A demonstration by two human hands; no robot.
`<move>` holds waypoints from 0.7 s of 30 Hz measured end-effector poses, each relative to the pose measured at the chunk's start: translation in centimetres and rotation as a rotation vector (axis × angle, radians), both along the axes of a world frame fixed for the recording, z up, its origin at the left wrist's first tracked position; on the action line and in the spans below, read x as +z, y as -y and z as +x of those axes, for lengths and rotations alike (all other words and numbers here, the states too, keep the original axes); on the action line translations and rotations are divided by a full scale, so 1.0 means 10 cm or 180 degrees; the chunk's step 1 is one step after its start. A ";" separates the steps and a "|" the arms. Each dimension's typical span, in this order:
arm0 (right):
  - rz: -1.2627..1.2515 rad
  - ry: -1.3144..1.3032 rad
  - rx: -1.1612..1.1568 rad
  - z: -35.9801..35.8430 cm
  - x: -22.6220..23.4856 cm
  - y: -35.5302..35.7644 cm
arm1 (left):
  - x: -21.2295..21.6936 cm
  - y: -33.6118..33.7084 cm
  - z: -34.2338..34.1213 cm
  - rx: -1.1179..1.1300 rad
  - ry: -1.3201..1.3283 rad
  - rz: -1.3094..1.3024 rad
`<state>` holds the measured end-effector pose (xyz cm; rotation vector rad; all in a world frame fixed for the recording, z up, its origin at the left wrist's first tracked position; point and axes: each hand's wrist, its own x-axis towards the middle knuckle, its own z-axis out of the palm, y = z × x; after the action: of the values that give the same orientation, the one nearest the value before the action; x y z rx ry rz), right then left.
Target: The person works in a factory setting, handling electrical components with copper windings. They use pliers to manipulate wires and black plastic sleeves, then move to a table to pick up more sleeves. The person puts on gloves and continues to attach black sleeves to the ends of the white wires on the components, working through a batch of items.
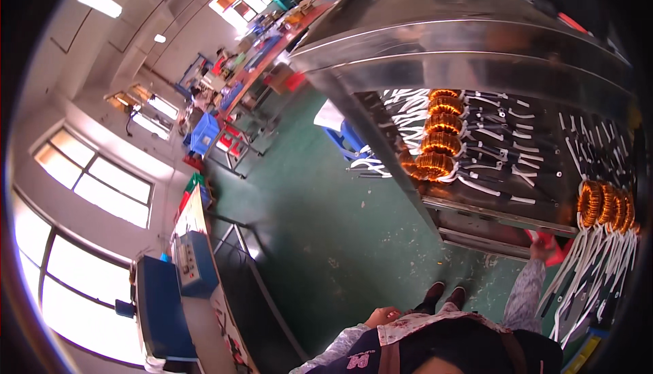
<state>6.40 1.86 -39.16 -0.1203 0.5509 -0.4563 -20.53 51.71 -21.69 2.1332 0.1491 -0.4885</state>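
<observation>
My right hand reaches to the lower right, just below the front edge of a metal shelf. Its fingers are closed on a flat red thing whose kind I cannot make out. Held low at my waist, my left hand has curled fingers, and what they hold, if anything, is hidden. A row of copper-wound ring coils with white-sleeved leads lies on the shelf. Beside my right hand, more ring coils sit at the shelf's right end, their white leads hanging down over the edge.
The shelf belongs to a steel rack with a broad top. Beyond it stand a blue stool and a blue crate. On the left, a bench carries a blue machine. Green floor runs between bench and rack.
</observation>
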 end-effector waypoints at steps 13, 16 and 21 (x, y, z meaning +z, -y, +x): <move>-0.0383 -0.1875 0.1506 -0.68 0.14 -0.41 | 0.02 0.08 0.49 -0.0699 0.0530 0.0091; -0.0444 -0.2064 0.0957 -0.41 0.39 -0.82 | -0.06 0.02 0.62 -0.0991 0.0902 -0.0178; -0.0074 -0.3053 0.0269 -0.94 0.73 -0.79 | -0.05 0.08 1.03 -0.1580 -0.0271 -0.0512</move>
<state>-3.00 9.80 -31.84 -0.3912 1.4745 -0.3007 -10.22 50.93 -22.18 1.9840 -0.3705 -0.8487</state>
